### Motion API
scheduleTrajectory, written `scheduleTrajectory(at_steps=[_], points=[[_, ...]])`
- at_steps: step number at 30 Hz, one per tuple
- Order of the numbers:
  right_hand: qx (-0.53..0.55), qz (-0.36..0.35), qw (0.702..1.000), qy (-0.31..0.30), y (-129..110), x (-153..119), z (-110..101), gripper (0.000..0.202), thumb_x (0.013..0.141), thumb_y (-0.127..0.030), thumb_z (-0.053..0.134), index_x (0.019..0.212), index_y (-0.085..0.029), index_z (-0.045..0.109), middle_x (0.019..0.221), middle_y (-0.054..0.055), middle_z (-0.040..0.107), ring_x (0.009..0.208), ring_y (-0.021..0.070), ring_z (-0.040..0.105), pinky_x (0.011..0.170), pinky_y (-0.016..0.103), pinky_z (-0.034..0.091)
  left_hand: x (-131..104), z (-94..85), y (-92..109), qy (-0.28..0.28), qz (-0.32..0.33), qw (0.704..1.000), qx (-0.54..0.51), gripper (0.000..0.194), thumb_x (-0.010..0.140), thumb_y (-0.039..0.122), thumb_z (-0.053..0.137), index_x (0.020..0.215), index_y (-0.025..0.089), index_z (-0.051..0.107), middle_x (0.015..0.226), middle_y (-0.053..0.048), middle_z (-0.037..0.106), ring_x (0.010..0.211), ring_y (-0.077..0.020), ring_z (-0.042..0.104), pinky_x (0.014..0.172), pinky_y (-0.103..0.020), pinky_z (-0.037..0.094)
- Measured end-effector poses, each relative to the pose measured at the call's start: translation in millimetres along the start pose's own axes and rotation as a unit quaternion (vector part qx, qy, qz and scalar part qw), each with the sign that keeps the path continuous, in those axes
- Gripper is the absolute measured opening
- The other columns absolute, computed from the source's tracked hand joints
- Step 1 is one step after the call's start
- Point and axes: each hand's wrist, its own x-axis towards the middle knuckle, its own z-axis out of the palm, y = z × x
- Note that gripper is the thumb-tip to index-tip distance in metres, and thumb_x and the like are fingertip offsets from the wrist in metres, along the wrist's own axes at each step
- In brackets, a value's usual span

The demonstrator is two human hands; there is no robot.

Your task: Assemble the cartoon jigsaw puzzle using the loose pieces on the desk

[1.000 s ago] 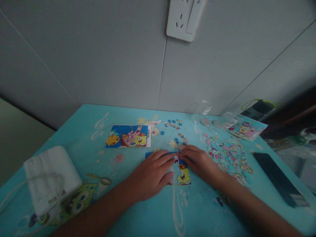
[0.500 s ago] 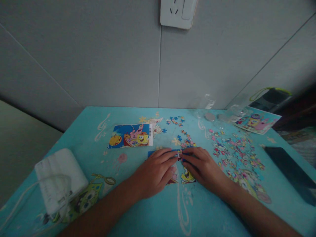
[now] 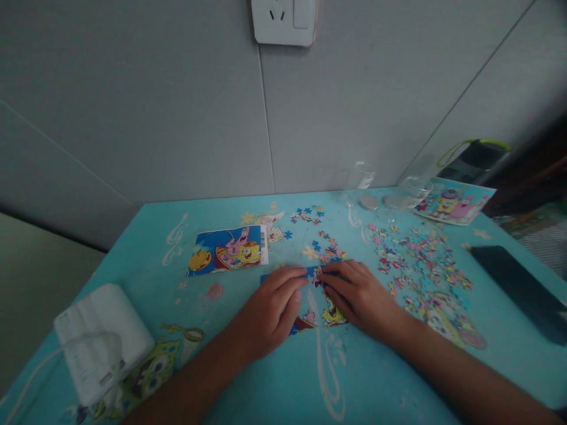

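Observation:
A partly joined jigsaw puzzle (image 3: 305,321) with a blue top edge lies on the table under both my hands. My left hand (image 3: 277,307) rests over its left side, fingers stretched out and lying on the pieces. At the puzzle's upper middle, the fingertips of my right hand (image 3: 358,295) are on a small multicoloured puzzle piece (image 3: 317,276); the right thumb is mostly hidden. A yellow cartoon part (image 3: 333,314) of the puzzle shows below the right fingers. Between the puzzle's lower left and right parts the tabletop shows through a gap.
A picture card (image 3: 230,249) lies beyond my left hand. Loose puzzle pieces (image 3: 420,260) spread at the right, with small groups (image 3: 308,213) behind. Clear containers (image 3: 414,190), another picture card (image 3: 456,202) and a dark flat object (image 3: 518,289) are rightward. A white corded box (image 3: 104,342) sits left.
My left fingertips have drawn slightly left, away from the small piece. The right fingers stay at it. The whole view has shifted and tilted a little.

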Motion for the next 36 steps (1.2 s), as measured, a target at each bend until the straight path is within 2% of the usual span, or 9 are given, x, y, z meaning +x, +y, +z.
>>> scheduleTrajectory(at_steps=[5, 9, 15, 18, 23, 26, 32, 36], points=[[-0.011, 0.003, 1.000, -0.014, -1, 0, -1, 0.031, 0.101, -0.023, 0.054, 0.129, -0.022, 0.067, 0.123, 0.012, 0.066, 0.113, 0.0291, 0.060, 0.098, 0.049, 0.051, 3, 0.2, 1, -0.008, 0.005, 1.000, 0.021, 0.034, 0.106, 0.021, 0.038, 0.135, 0.016, 0.057, 0.143, -0.010, 0.058, 0.138, -0.0205, 0.050, 0.119, -0.045, 0.041], [-0.017, 0.003, 1.000, -0.018, -2, -1, -1, 0.031, 0.102, -0.022, 0.053, 0.129, -0.021, 0.067, 0.122, 0.012, 0.066, 0.112, 0.0289, 0.059, 0.098, 0.049, 0.051, 2, 3.7, 3, -0.019, 0.031, 0.998, 0.047, 0.034, 0.104, 0.020, 0.042, 0.134, 0.013, 0.058, 0.140, -0.012, 0.060, 0.139, -0.0231, 0.049, 0.123, -0.049, 0.036], [-0.030, -0.007, 0.999, -0.017, -2, 0, 0, 0.032, 0.100, -0.020, 0.054, 0.130, -0.022, 0.066, 0.121, 0.012, 0.067, 0.110, 0.0298, 0.060, 0.096, 0.051, 0.052, 3, 8.2, 9, -0.035, 0.083, 0.979, 0.182, 0.038, 0.104, 0.024, 0.044, 0.136, 0.010, 0.056, 0.141, -0.015, 0.060, 0.139, -0.0291, 0.049, 0.121, -0.053, 0.036], [-0.041, -0.004, 0.999, -0.017, -3, 1, 0, 0.031, 0.100, -0.019, 0.054, 0.129, -0.021, 0.066, 0.121, 0.013, 0.067, 0.109, 0.0303, 0.061, 0.094, 0.052, 0.053, 3, 9.6, 13, -0.038, 0.078, 0.972, 0.219, 0.040, 0.104, 0.028, 0.044, 0.138, 0.010, 0.056, 0.140, -0.014, 0.061, 0.134, -0.0305, 0.052, 0.117, -0.052, 0.039], [-0.035, -0.007, 0.999, -0.010, -5, 3, -2, 0.029, 0.100, -0.023, 0.055, 0.126, -0.022, 0.068, 0.117, 0.013, 0.068, 0.106, 0.0293, 0.063, 0.092, 0.051, 0.053, -3, 15.9, 16, -0.053, 0.054, 0.961, 0.266, 0.045, 0.104, 0.036, 0.046, 0.141, 0.012, 0.054, 0.143, -0.015, 0.058, 0.119, -0.0320, 0.058, 0.101, -0.050, 0.047], [-0.025, 0.000, 1.000, -0.015, -6, 6, -3, 0.028, 0.101, -0.028, 0.055, 0.125, -0.022, 0.069, 0.117, 0.012, 0.068, 0.107, 0.0291, 0.062, 0.093, 0.051, 0.052, -6, 18.2, 14, -0.047, 0.061, 0.959, 0.272, 0.048, 0.104, 0.039, 0.046, 0.143, 0.012, 0.053, 0.147, -0.017, 0.055, 0.120, -0.0327, 0.057, 0.101, -0.049, 0.045], [-0.016, 0.015, 0.999, -0.029, -7, 8, -3, 0.028, 0.101, -0.027, 0.055, 0.126, -0.024, 0.068, 0.119, 0.011, 0.068, 0.109, 0.0294, 0.061, 0.095, 0.052, 0.051, -6, 19.2, 12, -0.046, 0.081, 0.953, 0.288, 0.046, 0.106, 0.038, 0.041, 0.141, 0.010, 0.054, 0.145, -0.018, 0.056, 0.121, -0.0326, 0.057, 0.101, -0.051, 0.042], [0.030, 0.022, 0.999, -0.014, -6, 7, -2, 0.026, 0.102, -0.027, 0.055, 0.124, -0.025, 0.068, 0.118, 0.010, 0.068, 0.109, 0.0289, 0.061, 0.095, 0.051, 0.051, -6, 22.5, 15, -0.038, 0.074, 0.950, 0.302, 0.045, 0.106, 0.037, 0.042, 0.141, 0.011, 0.054, 0.146, -0.018, 0.056, 0.121, -0.0330, 0.057, 0.102, -0.053, 0.040]])
